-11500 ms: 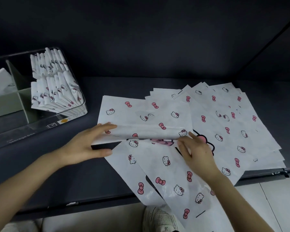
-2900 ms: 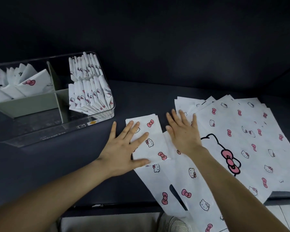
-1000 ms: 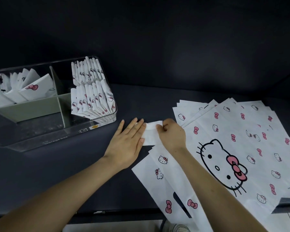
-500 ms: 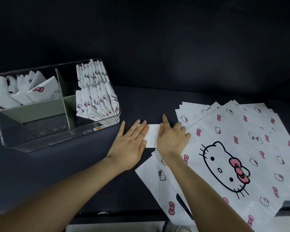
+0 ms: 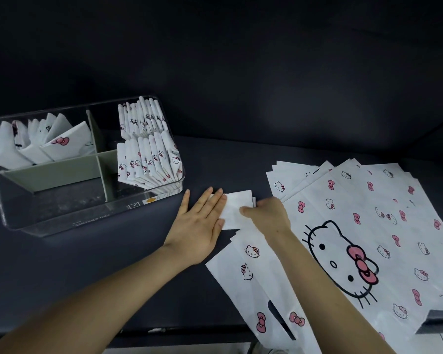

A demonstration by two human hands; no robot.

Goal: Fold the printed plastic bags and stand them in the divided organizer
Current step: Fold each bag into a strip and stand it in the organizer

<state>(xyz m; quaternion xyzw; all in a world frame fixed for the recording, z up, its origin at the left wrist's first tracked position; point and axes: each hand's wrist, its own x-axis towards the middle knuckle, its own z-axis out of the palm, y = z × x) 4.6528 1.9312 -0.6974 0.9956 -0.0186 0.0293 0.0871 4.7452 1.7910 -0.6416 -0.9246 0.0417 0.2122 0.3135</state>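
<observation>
Pressing with straight fingers, the left hand [image 5: 201,226] is pinning a small white bag [image 5: 237,209], folded to a rectangle, just right of the organizer [image 5: 62,218]. The right hand [image 5: 270,215] is curling at its right edge; whether it is pinching, I cannot tell. Thin, creased folded bags [image 5: 149,159] are standing in three clear-walled compartments; many smooth flat bags [image 5: 368,200] are waiting right.

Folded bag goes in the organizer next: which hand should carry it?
Left, probably: the left hand lies flat on the folded bag, on the organizer side; the right hand grips its far end.
</observation>
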